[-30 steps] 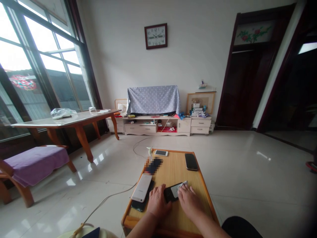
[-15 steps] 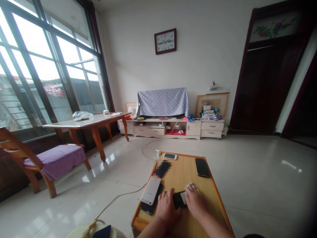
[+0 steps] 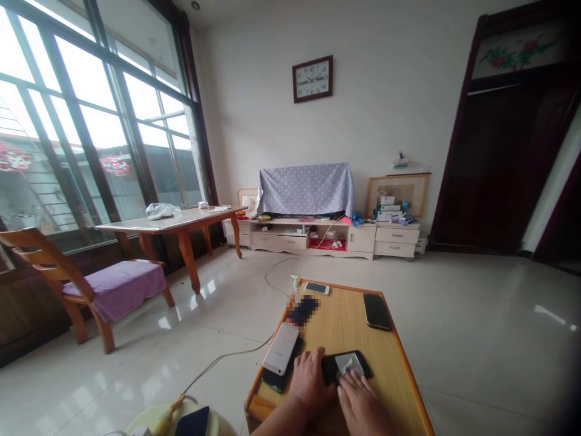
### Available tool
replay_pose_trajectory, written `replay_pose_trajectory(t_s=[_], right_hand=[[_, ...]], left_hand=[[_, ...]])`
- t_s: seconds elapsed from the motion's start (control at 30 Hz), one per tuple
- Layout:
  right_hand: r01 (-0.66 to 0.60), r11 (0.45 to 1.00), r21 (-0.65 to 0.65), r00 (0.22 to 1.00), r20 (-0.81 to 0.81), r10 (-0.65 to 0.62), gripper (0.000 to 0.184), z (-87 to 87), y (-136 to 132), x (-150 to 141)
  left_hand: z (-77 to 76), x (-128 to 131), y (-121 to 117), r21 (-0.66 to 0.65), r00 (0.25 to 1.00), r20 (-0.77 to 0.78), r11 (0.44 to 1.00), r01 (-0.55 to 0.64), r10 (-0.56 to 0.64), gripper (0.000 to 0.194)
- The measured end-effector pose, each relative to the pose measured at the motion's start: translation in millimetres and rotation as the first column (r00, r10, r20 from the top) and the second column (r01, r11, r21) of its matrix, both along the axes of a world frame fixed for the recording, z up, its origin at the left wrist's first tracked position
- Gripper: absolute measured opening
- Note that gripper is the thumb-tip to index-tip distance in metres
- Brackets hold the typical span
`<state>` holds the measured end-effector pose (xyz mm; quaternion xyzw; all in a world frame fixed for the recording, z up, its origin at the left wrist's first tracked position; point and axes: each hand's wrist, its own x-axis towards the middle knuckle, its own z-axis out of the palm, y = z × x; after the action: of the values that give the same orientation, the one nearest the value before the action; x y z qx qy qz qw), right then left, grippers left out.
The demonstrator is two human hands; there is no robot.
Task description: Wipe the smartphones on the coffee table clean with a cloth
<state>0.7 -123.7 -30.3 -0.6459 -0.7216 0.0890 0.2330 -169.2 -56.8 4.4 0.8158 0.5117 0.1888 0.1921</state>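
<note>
Left hand holds one end of the black phone, toward the table's near edge; right hand lays fingers over a white wipe on it, grip I can't tell!

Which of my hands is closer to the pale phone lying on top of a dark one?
Left. Your left hand is just right of the pale phone; your right hand is farther right, past the left one.
</note>
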Motion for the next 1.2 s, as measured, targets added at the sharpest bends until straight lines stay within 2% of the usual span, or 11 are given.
replay_pose_trajectory(t_s=[0.17,0.3,0.43,0.57,0.67,0.8,0.9,1.0,1.1,1.2], right_hand=[[-0.064,0.996,-0.064,0.984,-0.169,0.052,0.055,27.7,8,-25],[-0.064,0.994,-0.084,0.985,-0.164,0.049,0.056,36.0,25,-29],[-0.05,0.999,-0.015,0.997,-0.056,0.049,0.052,21.9,47,-17],[0.054,0.998,0.035,0.998,0.041,-0.055,0.05,-1.4,57,13],[0.131,0.987,0.093,0.987,0.087,-0.139,0.05,-16.8,46,36],[0.114,0.984,0.14,0.981,0.141,-0.134,0.05,-24.8,17,45],[0.086,0.989,0.121,0.982,0.159,-0.105,0.049,-14.8,-5,32],[-0.003,0.997,0.08,0.991,0.133,-0.008,0.051,4.6,-14,14],[-0.079,0.997,0.005,0.995,0.066,0.079,0.052,23.0,-9,3],[-0.142,0.989,-0.044,0.989,0.032,0.144,0.053,35.8,3,6]], left_hand=[[-6.4,-4,1,0.033,0.999,0.034,0.999,0.015,-0.016,0.068],[-9.3,-4,1,0.042,0.998,0.062,0.999,0.011,-0.014,0.07],[-11.6,-2,1,0.07,0.996,0.094,0.998,-0.001,-0.005,0.08],[-12.8,-1,3,0.062,0.995,0.1,0.998,0.003,-0.009,0.081],[-11.4,-1,4,0.068,0.997,0.08,0.998,-0.004,-0.001,0.079],[-8.0,0,3,0.102,0.999,0.034,0.995,-0.009,0.006,0.069],[-7.1,1,2,0.114,1.0,0.004,0.993,0.002,-0.002,0.069],[-8.6,4,4,0.103,1.0,0.002,0.995,0.017,-0.017,0.07],[-10.0,6,8,0.099,0.999,-0.003,0.994,0.033,-0.033,0.063],[-9.9,7,11,0.103,0.999,-0.016,0.994,0.046,-0.045,0.058]])
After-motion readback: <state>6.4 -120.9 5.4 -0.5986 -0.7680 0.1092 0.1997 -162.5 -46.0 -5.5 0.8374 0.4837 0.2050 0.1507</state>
